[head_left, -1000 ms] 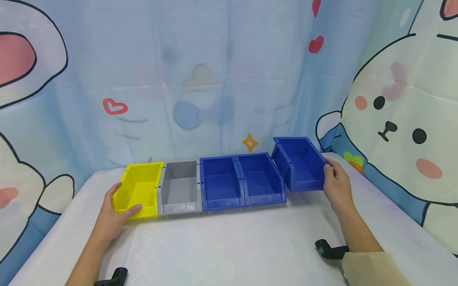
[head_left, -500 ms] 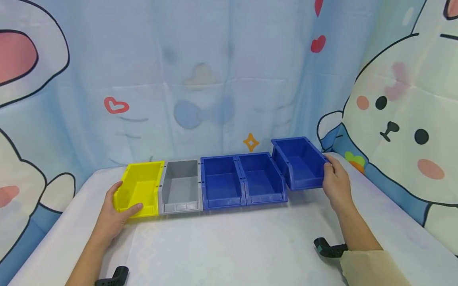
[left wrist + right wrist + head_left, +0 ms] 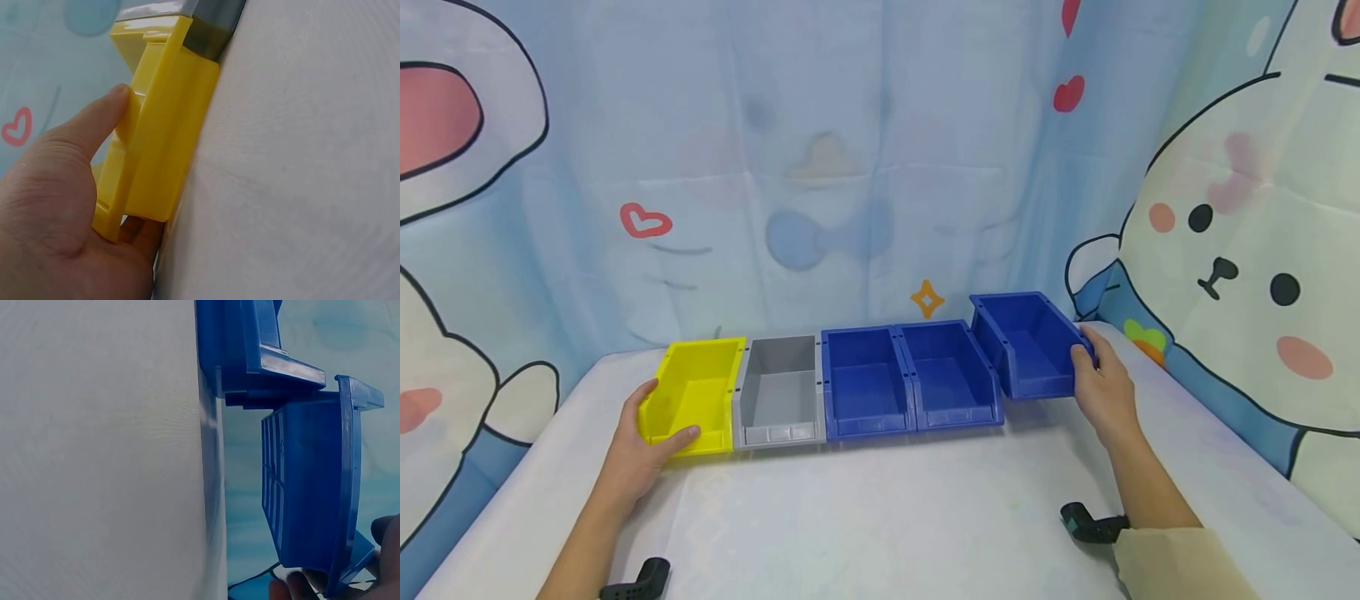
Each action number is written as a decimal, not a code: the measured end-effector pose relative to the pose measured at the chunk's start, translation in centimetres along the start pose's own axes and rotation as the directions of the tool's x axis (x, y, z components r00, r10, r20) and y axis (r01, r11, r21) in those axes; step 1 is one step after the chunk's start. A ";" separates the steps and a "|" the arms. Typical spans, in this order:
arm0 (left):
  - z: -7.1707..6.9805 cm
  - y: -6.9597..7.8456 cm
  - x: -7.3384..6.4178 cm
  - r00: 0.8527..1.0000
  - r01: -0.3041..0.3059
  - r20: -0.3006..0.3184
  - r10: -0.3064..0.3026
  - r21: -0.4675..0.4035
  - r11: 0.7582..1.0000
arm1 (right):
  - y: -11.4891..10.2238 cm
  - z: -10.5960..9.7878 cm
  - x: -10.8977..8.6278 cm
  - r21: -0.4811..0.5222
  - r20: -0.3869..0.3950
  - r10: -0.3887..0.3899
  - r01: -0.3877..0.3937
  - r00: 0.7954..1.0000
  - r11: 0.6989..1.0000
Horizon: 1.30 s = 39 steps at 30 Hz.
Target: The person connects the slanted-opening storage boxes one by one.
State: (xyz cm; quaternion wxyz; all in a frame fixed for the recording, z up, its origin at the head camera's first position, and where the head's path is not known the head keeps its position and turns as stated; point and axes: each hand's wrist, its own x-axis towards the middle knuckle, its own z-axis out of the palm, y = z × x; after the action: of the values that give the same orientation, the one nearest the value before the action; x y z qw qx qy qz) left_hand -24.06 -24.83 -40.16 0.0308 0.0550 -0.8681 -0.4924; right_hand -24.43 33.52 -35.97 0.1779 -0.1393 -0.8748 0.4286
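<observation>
Storage bins stand joined in a row: a yellow bin [image 3: 696, 400] at the left end, then a grey bin [image 3: 778, 396], then two blue bins. My left hand [image 3: 634, 454] holds the yellow bin, thumb on its front lip and fingers around its left side. In the left wrist view, some of those fingers are hidden behind the bin. My right hand [image 3: 1107, 390] grips the right side of a third blue bin [image 3: 1037, 354]. That bin is lifted above the table, slightly tilted, with its left side right by the end blue bin [image 3: 947, 375] of the row.
A white cloth covers the table [image 3: 880, 525]. Behind it hangs a pale blue curtain [image 3: 820, 100] printed with cartoon figures and hearts. Black wrist devices show at both forearms, such as the right wrist device [image 3: 1093, 525].
The lifted blue bin has shifted very slightly, and my right hand's hold on its side has changed a little. My left hand stays on the yellow bin.
</observation>
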 end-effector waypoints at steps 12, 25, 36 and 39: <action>0.0 0.0 0.0 1.000 -0.006 -0.005 0.006 0.012 1.000 | -1.9 1.1 -1.5 -0.247 -0.114 -0.544 0.506 0.832 0.826; 0.0 0.0 -0.1 1.000 0.006 -0.002 -0.006 0.003 1.000 | -2.7 2.1 -2.4 -0.195 0.213 -0.558 0.594 0.802 0.780; 0.0 0.1 0.0 1.000 0.006 0.000 -0.006 0.010 1.000 | -2.5 2.6 -2.4 -0.217 0.232 -0.547 0.591 0.804 0.777; 0.0 0.0 -0.1 1.000 0.007 -0.003 -0.007 0.015 1.000 | -2.5 2.8 -2.5 -0.225 0.231 -0.557 0.601 0.798 0.767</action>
State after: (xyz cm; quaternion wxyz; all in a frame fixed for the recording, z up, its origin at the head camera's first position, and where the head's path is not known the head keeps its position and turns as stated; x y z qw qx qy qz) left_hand -24.01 -24.79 -40.13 0.0299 0.0588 -0.8716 -0.4858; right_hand -23.62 29.14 -36.06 0.2129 0.1462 -0.9382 0.2303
